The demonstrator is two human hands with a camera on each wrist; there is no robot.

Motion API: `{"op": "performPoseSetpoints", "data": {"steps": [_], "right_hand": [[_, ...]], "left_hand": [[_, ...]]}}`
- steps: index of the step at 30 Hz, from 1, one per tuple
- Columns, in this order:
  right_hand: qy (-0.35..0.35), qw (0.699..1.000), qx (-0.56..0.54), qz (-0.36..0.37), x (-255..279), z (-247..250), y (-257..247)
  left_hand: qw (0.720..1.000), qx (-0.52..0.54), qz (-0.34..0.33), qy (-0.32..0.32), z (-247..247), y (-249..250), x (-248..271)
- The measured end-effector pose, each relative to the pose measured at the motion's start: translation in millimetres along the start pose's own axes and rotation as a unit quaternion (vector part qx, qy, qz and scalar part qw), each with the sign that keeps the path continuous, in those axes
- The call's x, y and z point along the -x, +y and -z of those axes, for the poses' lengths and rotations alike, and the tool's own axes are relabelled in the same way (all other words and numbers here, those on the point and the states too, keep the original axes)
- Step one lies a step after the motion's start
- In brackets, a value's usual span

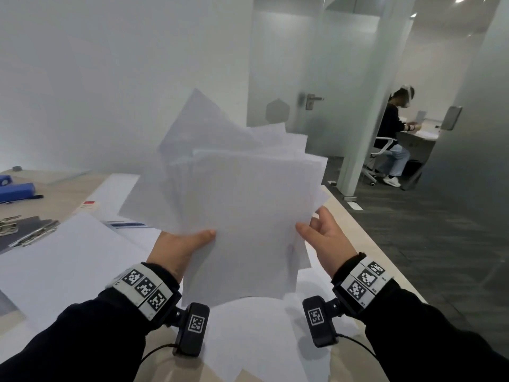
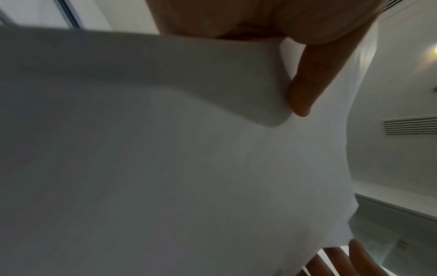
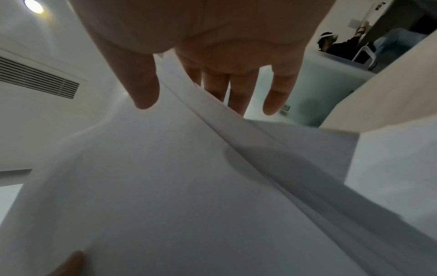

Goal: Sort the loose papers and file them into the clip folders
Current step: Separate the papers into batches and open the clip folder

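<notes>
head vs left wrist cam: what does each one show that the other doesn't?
Only the head view: the table, clip folders at its left, a blue stapler, more sheets lying flat, the right hand's thumb on the stack, and a seated person beyond the glass door.

Only the left wrist view: the stack's underside, fingertips beneath it, a ceiling vent.

Both: the left hand pinching the uneven paper stack, thumb on top.
</notes>
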State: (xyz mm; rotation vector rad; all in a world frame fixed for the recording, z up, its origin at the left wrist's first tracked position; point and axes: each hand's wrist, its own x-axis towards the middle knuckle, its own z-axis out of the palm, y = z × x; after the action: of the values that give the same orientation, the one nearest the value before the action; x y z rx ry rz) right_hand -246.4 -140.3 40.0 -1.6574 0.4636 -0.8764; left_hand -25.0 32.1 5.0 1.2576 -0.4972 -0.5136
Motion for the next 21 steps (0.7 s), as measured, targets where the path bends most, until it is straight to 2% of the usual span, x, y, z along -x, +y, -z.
{"op": "performPoseSetpoints", "data": {"steps": [3, 10, 14, 18, 19, 21], "right_hand": [[0.058, 0.998, -0.004, -0.001, 5, 3, 9], [0.156, 0.984, 0.055, 0.073, -10, 16, 1], [0.184, 0.981, 0.056, 0.034, -12, 21, 10], [0.12, 0.982, 0.132, -0.062, -4, 28, 34], [0.084, 0.978, 0.172, -0.087, -1, 29, 40], [-0.014, 0.949, 0.285, -0.136, 4, 31, 50]], "left_hand": [[1.0, -0.003, -0.007, -0.011, 3, -6, 4], [0.999, 0.007, -0.028, -0.027, 3, -5, 3], [0.998, 0.02, -0.035, -0.043, 1, -2, 6], [0.997, 0.034, -0.031, -0.056, 2, -3, 5], [0.997, 0.035, -0.031, -0.057, 3, -3, 5], [0.997, 0.036, -0.028, -0.057, 3, -2, 4]]}}
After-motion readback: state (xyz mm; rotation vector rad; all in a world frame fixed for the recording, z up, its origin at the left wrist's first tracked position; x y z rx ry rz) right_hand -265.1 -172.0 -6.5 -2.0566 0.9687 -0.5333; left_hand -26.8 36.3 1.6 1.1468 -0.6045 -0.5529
